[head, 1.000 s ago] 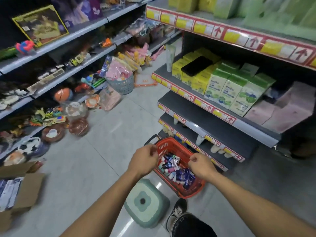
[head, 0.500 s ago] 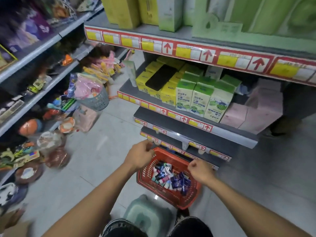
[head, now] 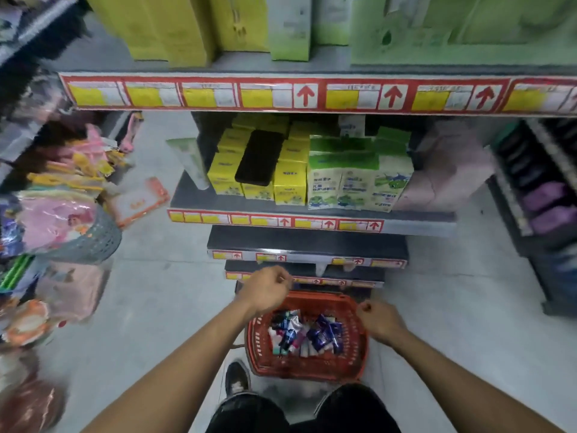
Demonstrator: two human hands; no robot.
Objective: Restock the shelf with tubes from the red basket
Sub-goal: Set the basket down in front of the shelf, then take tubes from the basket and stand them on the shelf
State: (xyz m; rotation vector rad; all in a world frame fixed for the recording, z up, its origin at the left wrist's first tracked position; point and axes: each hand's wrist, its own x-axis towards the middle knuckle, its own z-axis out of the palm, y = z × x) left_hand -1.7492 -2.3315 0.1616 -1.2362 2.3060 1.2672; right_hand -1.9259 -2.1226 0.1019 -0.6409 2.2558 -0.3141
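Head camera view shows both hands curled at the rim of the red plastic mesh basket (head: 307, 364), which sits on the pale floor against the foot of the dark metal shelf unit (head: 307, 240). The left hand (head: 265, 290) is closed into a loose fist over the far left corner of the rim, and the right hand (head: 377, 320) is closed at the right edge; blur hides whether either grip holds a handle or only rests there. Just below and between the two grips lies the jumbled heap of small blue, white and dark tubes (head: 304, 334), none yet lifted. To do this step well, I judge the basket should be settled steady and close beneath the bare lower shelves, then one grip freed to pick tubes singly. Both forearms reach forward and down, wrists bent slightly inward.
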